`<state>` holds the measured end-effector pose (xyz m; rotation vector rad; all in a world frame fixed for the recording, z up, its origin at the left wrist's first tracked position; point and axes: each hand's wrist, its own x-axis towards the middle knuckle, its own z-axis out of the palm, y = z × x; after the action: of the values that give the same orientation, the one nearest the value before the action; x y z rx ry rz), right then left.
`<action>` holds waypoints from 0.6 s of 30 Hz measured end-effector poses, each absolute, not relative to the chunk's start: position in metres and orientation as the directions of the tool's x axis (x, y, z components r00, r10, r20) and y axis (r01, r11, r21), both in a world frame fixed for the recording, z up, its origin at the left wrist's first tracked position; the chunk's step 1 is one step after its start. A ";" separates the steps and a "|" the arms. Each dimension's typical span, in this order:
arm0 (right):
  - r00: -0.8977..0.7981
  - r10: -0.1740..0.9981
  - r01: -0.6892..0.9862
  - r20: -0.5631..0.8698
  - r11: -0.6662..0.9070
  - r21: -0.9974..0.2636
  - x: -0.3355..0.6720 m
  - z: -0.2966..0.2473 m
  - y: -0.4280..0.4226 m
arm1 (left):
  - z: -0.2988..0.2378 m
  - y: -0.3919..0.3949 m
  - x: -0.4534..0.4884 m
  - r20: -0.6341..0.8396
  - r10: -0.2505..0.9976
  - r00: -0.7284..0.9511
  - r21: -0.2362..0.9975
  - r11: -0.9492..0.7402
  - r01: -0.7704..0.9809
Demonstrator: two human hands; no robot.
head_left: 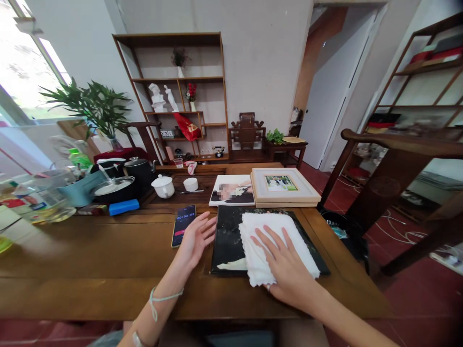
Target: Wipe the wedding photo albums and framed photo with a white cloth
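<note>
A white cloth (pixel 253 270) with a frayed edge lies spread over a dark photo panel (pixel 227 236) near the table's front edge. On top of the cloth rests my right hand (pixel 282 260), palm down, its fingers stretched out and apart. The cloth hides much of the panel's picture. My left hand (pixel 197 236) is turned partly palm up beside the panel's left edge, fingers extended and holding nothing. Just behind and left of that hand is a phone (pixel 183 224) with a timer on its screen.
Behind the panel lie a white photo book (pixel 222 185) and a light wooden picture frame (pixel 304 193). A lidded white cup (pixel 162 187), a small white bowl (pixel 191 184) and a blue block (pixel 124 206) stand to the left. A dark wooden chair (pixel 376 183) is at the right.
</note>
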<state>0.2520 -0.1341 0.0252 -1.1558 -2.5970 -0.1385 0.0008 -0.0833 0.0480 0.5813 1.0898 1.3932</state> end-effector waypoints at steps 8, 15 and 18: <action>-0.545 0.681 0.797 0.489 0.601 0.051 0.232 0.020 -0.148 | 0.055 -0.093 0.010 -0.150 0.955 -0.255 0.901 0.026 -0.433; -0.559 0.461 0.692 0.689 0.717 0.082 0.245 0.033 -0.144 | 0.059 -0.102 0.023 -0.012 0.974 -0.227 0.864 -0.104 -0.492; -0.451 0.407 0.669 0.794 0.743 -0.001 0.266 0.032 -0.141 | 0.055 -0.106 0.038 0.051 0.986 -0.156 0.845 -0.126 -0.520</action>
<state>0.2663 -0.1410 0.0325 -0.8084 -2.1036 -0.3976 0.0378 -0.1063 0.0551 0.7795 0.8316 1.5883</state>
